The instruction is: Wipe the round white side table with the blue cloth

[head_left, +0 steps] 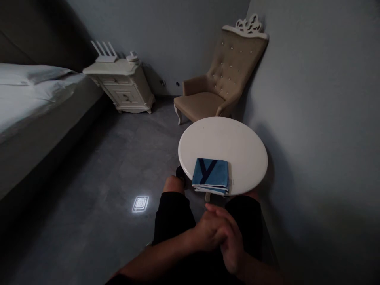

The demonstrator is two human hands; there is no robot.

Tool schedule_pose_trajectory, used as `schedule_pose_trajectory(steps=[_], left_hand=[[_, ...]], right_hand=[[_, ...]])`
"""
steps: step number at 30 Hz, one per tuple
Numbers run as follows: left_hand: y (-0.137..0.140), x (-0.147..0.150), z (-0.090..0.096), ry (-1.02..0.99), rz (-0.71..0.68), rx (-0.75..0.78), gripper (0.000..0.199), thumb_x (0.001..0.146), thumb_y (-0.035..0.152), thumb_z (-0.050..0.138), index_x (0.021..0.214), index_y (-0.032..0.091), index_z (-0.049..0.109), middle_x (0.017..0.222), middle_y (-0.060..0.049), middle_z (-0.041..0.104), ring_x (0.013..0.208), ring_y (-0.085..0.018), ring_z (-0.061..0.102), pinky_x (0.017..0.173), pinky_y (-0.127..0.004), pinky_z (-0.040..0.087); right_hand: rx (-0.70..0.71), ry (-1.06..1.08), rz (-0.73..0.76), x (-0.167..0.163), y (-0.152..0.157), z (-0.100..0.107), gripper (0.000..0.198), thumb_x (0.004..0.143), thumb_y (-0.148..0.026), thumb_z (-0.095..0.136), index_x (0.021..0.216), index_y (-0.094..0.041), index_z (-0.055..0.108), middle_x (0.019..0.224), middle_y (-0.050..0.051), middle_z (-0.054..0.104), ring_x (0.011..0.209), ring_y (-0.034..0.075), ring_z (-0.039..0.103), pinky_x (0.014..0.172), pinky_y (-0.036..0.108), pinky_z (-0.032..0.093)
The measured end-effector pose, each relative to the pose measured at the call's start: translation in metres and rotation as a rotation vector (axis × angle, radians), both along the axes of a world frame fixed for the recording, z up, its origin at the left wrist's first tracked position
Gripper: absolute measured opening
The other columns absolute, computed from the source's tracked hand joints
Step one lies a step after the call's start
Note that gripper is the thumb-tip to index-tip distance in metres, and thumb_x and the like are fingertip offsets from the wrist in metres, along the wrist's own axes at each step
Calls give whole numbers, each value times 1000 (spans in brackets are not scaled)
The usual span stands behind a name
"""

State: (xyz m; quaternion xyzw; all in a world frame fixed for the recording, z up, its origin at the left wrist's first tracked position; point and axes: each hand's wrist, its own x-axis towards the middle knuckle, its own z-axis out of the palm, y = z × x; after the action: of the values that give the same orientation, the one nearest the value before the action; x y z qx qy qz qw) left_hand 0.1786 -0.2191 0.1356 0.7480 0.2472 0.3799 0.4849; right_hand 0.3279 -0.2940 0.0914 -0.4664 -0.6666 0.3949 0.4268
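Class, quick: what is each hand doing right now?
Left hand: empty, clasped against the right hand above the lap.
Right hand: empty, fingers loosely wrapped over the left; the folded blue cloth lies untouched.

hands: left hand (208,233) and right hand (233,247) clasped together over lap, holding nothing
towel: folded blue towel (211,175) at near edge of round white table (234,138), just beyond hands, not touched
legs: black shorts (172,217), knees under table edge
room: beige armchair (219,85) behind table, nightstand (123,85), bed (32,99) at left
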Motion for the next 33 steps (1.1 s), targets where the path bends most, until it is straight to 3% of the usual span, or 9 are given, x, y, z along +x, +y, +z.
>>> schedule_pose_trajectory(steps=[3,6,9,12,17,23,28,31,33], left_hand=[[34,-14,5,-49,182,107,57,124,66,50,144,21,79,126,-15,88,115,-26,84,108,-43,68],[57,-34,-3,38,137,239,97,114,80,63,191,25,39,192,-26,43,183,-46,36,147,-75,26],[52,-48,-26,146,-29,150,125,106,93,62,199,32,5,204,-24,-4,188,-52,-9,146,-84,1],[26,-45,-48,104,-220,-9,146,93,102,70,199,34,-6,202,-21,-22,186,-53,-17,145,-84,4],[-8,-34,-42,11,-452,-245,149,89,104,73,199,31,5,204,-25,-3,189,-51,-1,145,-82,13],[1,-36,-27,-73,-514,-246,96,113,81,65,192,32,44,195,-24,39,183,-44,35,145,-76,31],[1,-23,-42,-138,-317,-146,87,115,77,65,184,26,58,183,-26,58,167,-42,62,137,-66,51],[8,-25,-54,6,-247,-143,95,115,76,65,192,25,43,186,-27,54,157,-40,71,132,-62,58],[20,-34,-66,74,-76,-126,97,113,72,71,192,26,40,183,-25,58,150,-37,76,126,-55,64]], right_hand=[[-6,116,-99,-5,12,4,79,124,-60,40,195,-38,14,191,14,46,168,39,58,132,62,61],[-3,80,-86,6,19,1,81,127,-61,42,197,-35,9,200,15,28,178,35,45,141,59,50],[87,-42,22,24,15,-5,104,119,-80,51,197,-36,-3,205,12,-2,189,42,8,149,69,31],[138,-152,174,32,6,-11,138,102,-97,70,196,-39,-11,203,12,-20,187,50,-12,147,78,25],[120,-130,371,29,2,-2,160,83,-88,99,197,-42,-4,204,17,-9,187,53,0,140,75,40],[-122,-35,630,47,25,37,115,95,-93,84,188,-37,48,200,20,28,185,47,28,140,71,42],[-54,41,432,34,29,34,89,111,-93,59,180,-38,62,196,17,38,184,42,32,145,73,34],[-4,-54,321,23,31,22,84,118,-78,60,190,-38,44,197,15,36,183,38,36,144,66,42],[33,-189,200,22,37,15,86,121,-65,65,195,-35,32,197,17,36,183,37,37,144,63,45]])
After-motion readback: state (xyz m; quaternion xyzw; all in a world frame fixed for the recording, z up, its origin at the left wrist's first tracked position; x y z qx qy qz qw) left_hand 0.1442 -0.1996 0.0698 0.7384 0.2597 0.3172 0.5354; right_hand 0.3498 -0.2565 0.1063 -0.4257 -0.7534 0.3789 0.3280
